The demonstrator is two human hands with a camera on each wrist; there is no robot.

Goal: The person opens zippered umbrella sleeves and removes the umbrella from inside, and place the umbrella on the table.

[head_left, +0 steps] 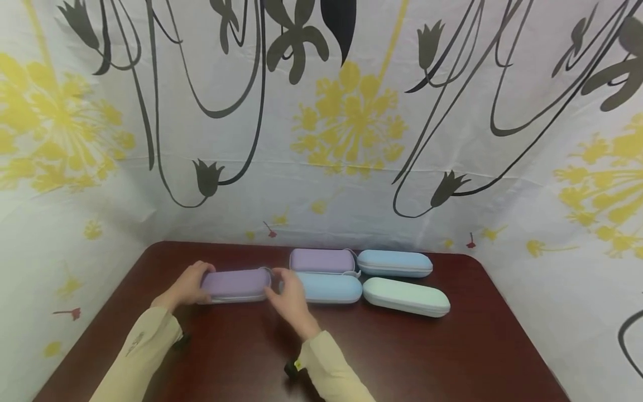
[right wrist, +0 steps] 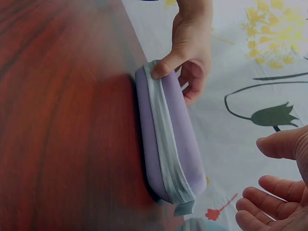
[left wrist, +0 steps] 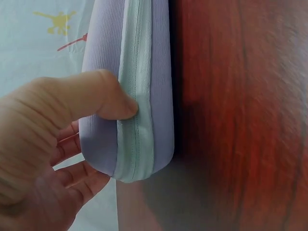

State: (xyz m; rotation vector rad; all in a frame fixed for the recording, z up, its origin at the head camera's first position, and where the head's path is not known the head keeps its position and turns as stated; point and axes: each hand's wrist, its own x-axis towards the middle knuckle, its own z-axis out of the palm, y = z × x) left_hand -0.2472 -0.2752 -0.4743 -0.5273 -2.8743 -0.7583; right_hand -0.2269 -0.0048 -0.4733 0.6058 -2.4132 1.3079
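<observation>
A purple zippered case (head_left: 235,283) with a pale zipper band lies on the left part of the table. My left hand (head_left: 187,287) holds its left end. In the left wrist view the thumb presses on the zipper band (left wrist: 135,144), and the other fingers are partly hidden behind the case. My right hand (head_left: 292,301) is beside the case's right end, where a small pale tab (right wrist: 184,208) sticks out. The right wrist view shows this hand apart from the case, its fingers loosely spread and holding nothing.
Right of the hands, another purple case (head_left: 321,261) and a blue case (head_left: 394,263) lie at the back. In front of them are a second blue case (head_left: 331,288) and a mint-green case (head_left: 407,297). A patterned cloth (head_left: 241,223) hangs behind the dark red table (head_left: 427,357).
</observation>
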